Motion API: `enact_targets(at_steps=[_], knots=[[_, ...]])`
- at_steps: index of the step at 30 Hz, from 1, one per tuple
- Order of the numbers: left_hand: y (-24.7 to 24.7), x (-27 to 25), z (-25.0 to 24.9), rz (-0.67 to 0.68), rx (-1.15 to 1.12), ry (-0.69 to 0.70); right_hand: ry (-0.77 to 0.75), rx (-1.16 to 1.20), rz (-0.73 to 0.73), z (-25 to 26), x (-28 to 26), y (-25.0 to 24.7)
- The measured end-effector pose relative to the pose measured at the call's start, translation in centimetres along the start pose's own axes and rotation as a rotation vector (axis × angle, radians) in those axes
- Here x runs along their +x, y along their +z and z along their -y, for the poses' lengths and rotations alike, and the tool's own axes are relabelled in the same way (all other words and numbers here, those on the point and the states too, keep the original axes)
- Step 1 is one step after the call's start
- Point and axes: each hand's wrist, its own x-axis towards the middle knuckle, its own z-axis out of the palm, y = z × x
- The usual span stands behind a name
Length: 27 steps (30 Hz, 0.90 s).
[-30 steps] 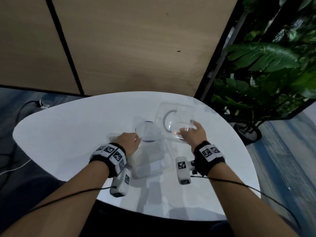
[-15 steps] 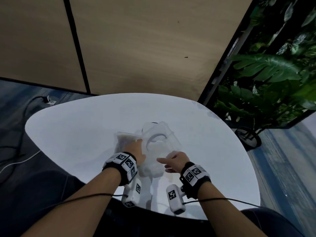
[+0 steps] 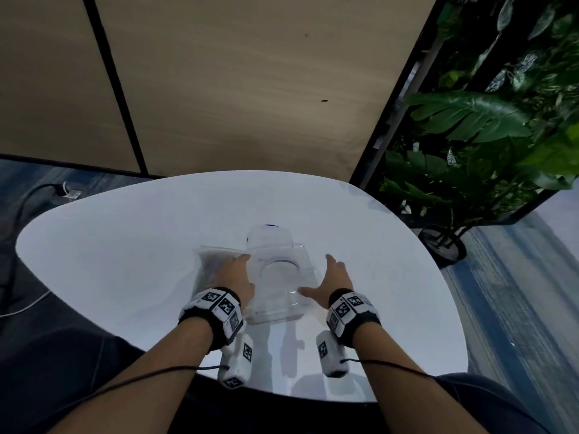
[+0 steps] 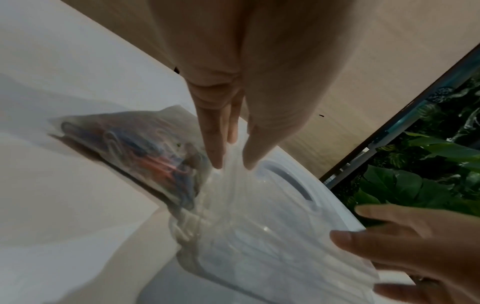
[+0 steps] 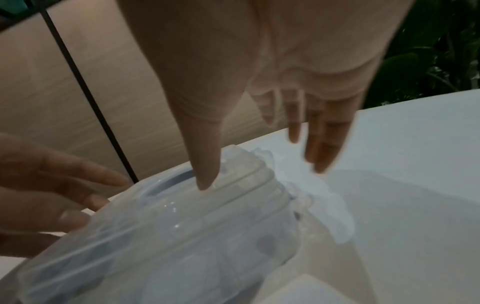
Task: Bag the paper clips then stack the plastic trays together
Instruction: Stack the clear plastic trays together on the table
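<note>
clear trays (image 3: 279, 277) (white table (image 3: 125, 245))

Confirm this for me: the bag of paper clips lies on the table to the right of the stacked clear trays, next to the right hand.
Wrong side. The bag of paper clips lies on the table to the left of the stacked clear trays, next to the left hand, not the right hand. The head view shows it.

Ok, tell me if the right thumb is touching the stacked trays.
Touching: the right wrist view shows the right hand open, thumb tip pressed on the stacked trays.
</note>
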Motion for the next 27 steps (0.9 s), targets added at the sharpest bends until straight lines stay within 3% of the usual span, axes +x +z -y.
enact_targets(at_steps=[2, 4, 7, 12, 18, 27], knots=[[-0.1, -0.2, 0.0, -0.037, -0.02, -0.041, -0.086, 0.008, 0.006, -0.2, 0.9, 0.1], [-0.4, -0.1, -0.1, -0.059, -0.033, -0.08, -0.033, 0.124, -0.036, -0.4, 1.5, 0.5], [-0.3, 0.4, 0.1, 0.016, -0.137, -0.134, 0.068, 0.314, -0.095, -1.3, 2.2, 1.1], [-0.2, 0.8, 0.8, 0.03, -0.302, -0.123, 0.106, 0.604, -0.066, -2.0, 1.9, 1.3], [-0.9, 1.0, 1.0, 0.114, -0.397, -0.118, 0.077, 0.596, -0.077, -2.0, 0.8, 1.5], [0.5, 1.7, 2.1, 0.144, -0.326, -0.128, 0.223, 0.658, -0.007, -1.7, 0.8, 1.0]])
